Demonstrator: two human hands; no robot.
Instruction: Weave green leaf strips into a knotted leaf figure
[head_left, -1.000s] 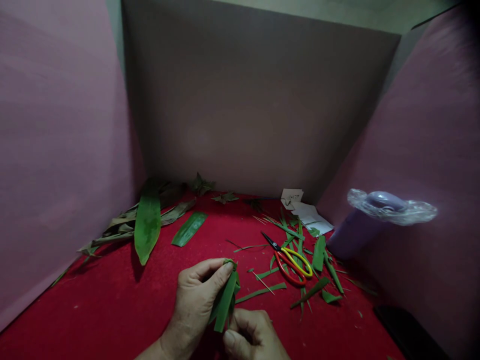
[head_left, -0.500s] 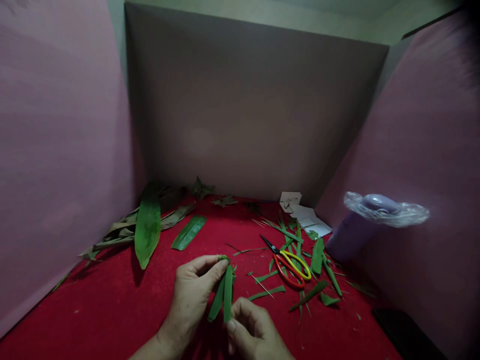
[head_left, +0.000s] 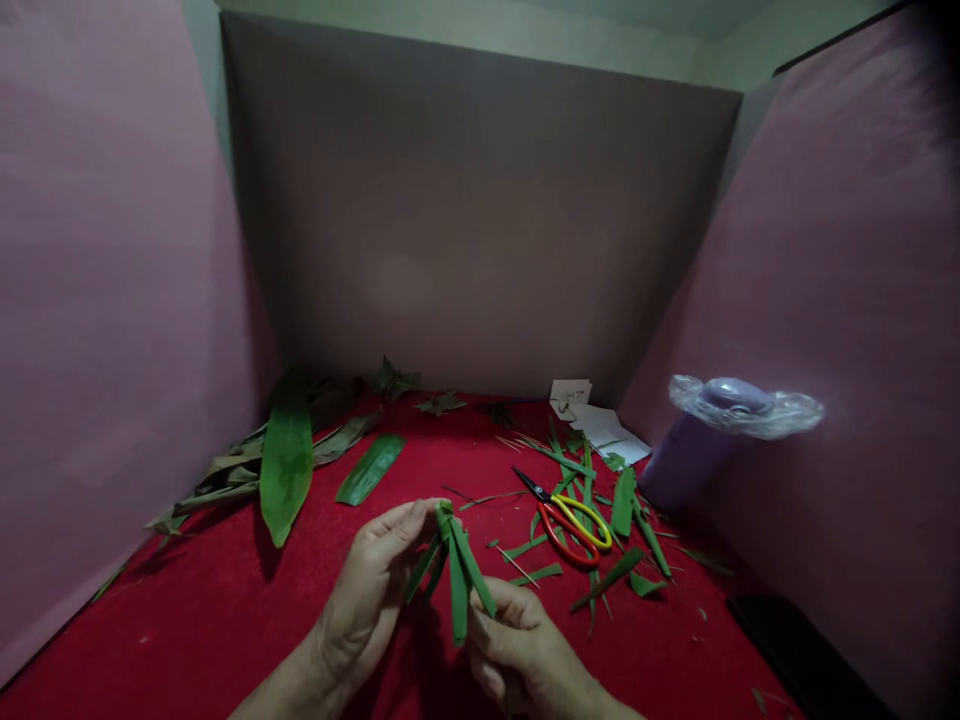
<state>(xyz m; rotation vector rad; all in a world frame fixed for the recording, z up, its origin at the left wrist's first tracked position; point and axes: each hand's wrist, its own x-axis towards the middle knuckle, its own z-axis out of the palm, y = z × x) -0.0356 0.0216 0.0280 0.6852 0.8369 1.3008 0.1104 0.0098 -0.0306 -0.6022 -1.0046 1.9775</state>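
Green leaf strips (head_left: pixel 459 585), joined in a small knot at the top, hang between both hands and fan out downward. My left hand (head_left: pixel 379 570) pinches the knotted top from the left, thumb uppermost. At the lower right, my right hand (head_left: pixel 517 640) has thumb and fingers closed on the end of one strip. Scissors (head_left: pixel 574 520) with one red and one yellow handle lie to the right of the hands, among cut leaf strips (head_left: pixel 624 502). A thin wooden stick (head_left: pixel 519 566) rests just beyond my right hand.
A broad green leaf (head_left: pixel 286 460) and dried leaves (head_left: pixel 225 480) lie at the left, beside a cut leaf piece (head_left: pixel 371 468). White papers (head_left: pixel 609 435), a purple bottle (head_left: pixel 694 450) with clear plastic and a black flat object (head_left: pixel 802 650) are at the right.
The leaf strips have turned and spread, with more of them showing. My right hand has moved slightly right and holds a strip's end further out. The whole view has shifted a little.
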